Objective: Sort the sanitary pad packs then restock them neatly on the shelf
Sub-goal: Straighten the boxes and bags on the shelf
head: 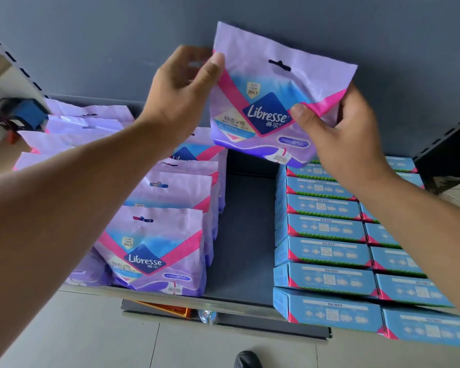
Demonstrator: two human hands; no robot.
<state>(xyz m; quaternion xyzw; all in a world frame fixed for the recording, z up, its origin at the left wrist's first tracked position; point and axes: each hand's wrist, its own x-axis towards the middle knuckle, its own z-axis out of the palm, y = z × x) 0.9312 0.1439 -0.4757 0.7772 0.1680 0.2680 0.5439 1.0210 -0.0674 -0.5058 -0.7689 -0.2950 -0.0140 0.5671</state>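
Left hand (182, 86) and right hand (337, 134) each pinch the soft, crinkly purple plastic pad pack (274, 102) by its side edges; it looks light, probably slippery; best held at the seams.

Both forearms were bare, no sleeves, watch or rings showing on the left hand (181, 86) or right hand (340, 136). A dark shoe (247, 360), possibly black, showed below.

One purple Libresse pack (274, 107) is held up by two hands. About five more purple packs (154, 248) stand in the nearer row, several more behind. Blue boxes (324, 251) fill two columns, roughly eight visible in the left one.
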